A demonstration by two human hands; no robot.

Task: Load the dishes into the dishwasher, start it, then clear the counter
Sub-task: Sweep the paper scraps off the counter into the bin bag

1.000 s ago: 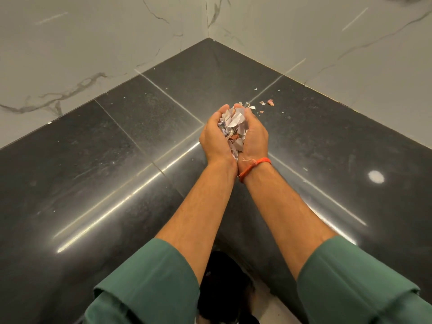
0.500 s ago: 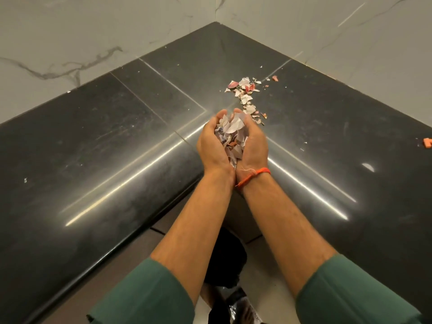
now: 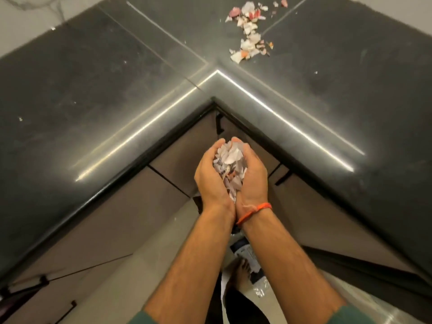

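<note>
Below the counter point(image 3: 70, 94) corner, your left hand point(image 3: 210, 176) and right hand point(image 3: 253, 176) cup together around light, loose peelings point(image 3: 230, 164); support from underneath, or flakes spill.

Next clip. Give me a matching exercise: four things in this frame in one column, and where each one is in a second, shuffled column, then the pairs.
Things:
1. handful of peels
2. loose peels
3. orange thread band
4. bare foot

Places:
A. on the floor below the arms
B. on the black counter, far corner
C. around the right wrist
D. cupped between the left hand and right hand

Pairs: 1-D, 2-B, 3-C, 4-A
</note>
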